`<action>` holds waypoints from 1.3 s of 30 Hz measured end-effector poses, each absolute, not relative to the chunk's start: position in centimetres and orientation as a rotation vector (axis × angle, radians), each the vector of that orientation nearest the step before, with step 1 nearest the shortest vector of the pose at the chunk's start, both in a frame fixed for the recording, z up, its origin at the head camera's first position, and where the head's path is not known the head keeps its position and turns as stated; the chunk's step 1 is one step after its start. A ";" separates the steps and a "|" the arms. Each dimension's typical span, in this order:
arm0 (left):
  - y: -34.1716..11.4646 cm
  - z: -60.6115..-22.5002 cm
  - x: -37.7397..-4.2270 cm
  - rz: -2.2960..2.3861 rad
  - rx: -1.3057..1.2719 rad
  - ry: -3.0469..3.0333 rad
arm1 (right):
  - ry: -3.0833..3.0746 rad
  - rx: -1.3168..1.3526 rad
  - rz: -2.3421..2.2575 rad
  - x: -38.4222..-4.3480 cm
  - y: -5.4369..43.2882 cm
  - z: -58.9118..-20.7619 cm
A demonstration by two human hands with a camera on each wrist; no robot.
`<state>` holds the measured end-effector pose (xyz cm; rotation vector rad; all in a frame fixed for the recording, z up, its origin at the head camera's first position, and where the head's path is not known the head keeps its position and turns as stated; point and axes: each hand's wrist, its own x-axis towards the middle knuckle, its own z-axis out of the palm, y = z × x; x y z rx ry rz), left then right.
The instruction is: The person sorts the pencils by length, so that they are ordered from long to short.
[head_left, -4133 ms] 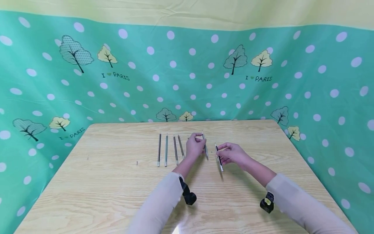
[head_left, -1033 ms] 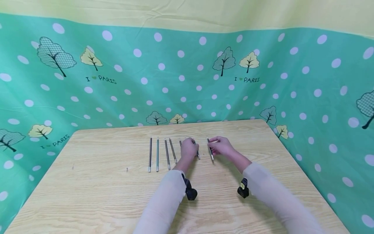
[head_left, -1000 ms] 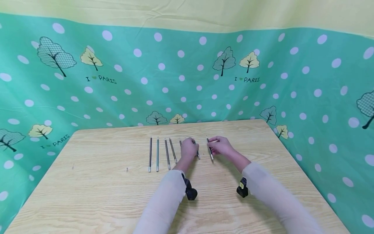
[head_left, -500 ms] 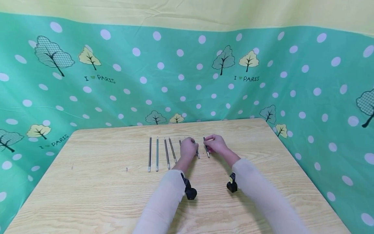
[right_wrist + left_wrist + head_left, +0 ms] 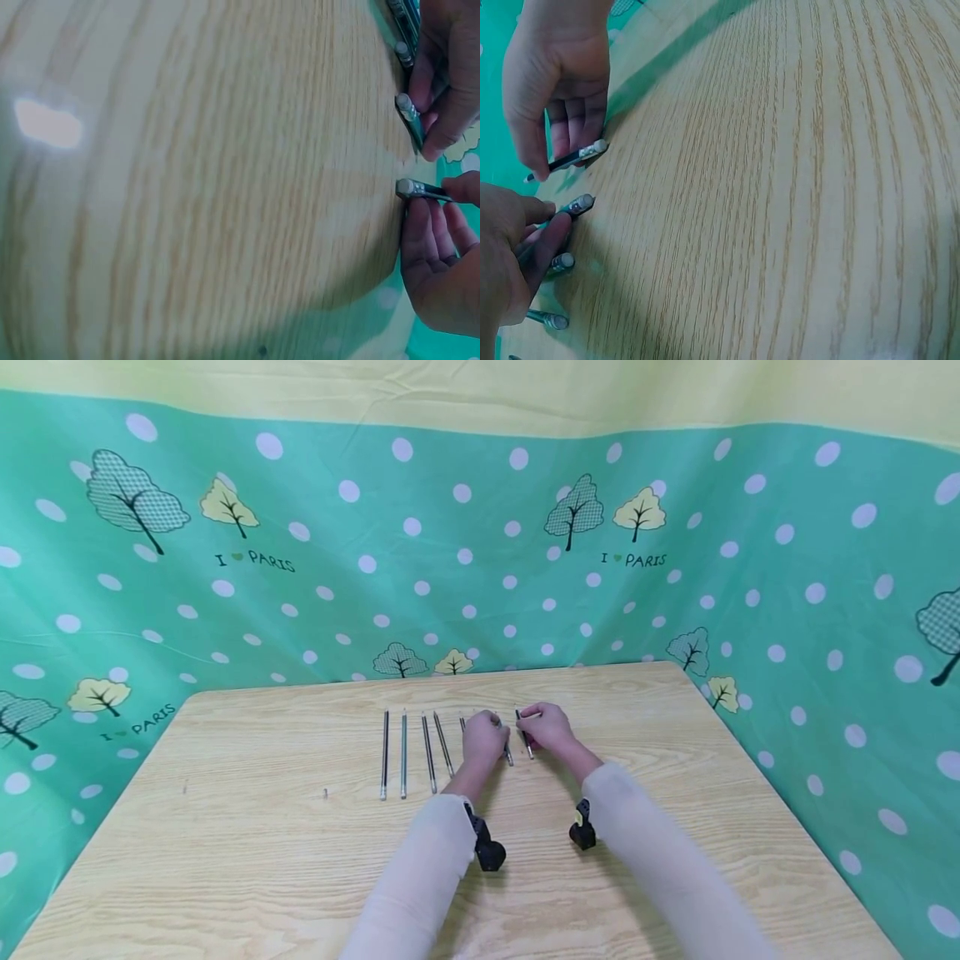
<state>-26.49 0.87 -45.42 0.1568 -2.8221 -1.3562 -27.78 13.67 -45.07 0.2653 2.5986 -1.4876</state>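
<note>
My left hand (image 5: 483, 739) pinches a dark pencil (image 5: 507, 752) by its sides, its white eraser end towards me and low at the wood in the left wrist view. Just to its right, my right hand (image 5: 551, 727) holds a black pencil (image 5: 525, 739) between thumb and fingers. That black pencil (image 5: 424, 190) is tilted in the right wrist view, with its eraser end near the table. A narrow gap separates the two held pencils. Left of the left hand lie a dark pencil (image 5: 385, 756), a teal pencil (image 5: 403, 756) and several more, partly hidden by that hand.
The wooden table (image 5: 247, 843) spreads out under both hands. A tiny grey bit (image 5: 326, 793) lies left of the row. Green polka-dot cloth (image 5: 337, 543) hangs behind the table and on both sides. Black cameras (image 5: 489, 852) sit at the wrists.
My right hand has moved left with the black pencil, closer to the left hand. Over the last second the left hand has stayed in place on its pencil.
</note>
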 end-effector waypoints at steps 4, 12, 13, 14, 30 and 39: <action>0.9 -45.4 -26.5 -1.361 0.154 -2.822 | 2.692 0.224 -1.425 -27.7 13.5 -45.2; 0.8 -45.5 -26.5 -1.331 0.149 -2.810 | 2.840 0.135 -1.312 -27.1 13.0 -45.3; 0.8 -45.5 -26.5 -1.325 0.148 -2.811 | 2.854 0.134 -1.296 -27.1 12.9 -45.3; 0.9 -45.5 -26.5 -1.330 0.148 -2.813 | 2.873 0.134 -1.274 -27.1 12.9 -45.3; 0.9 -45.5 -26.5 -1.315 0.133 -2.818 | 2.985 0.062 -1.146 -27.1 12.7 -45.8; 0.8 -45.5 -26.5 -1.323 0.141 -2.814 | 3.013 0.081 -1.097 -27.3 12.6 -46.2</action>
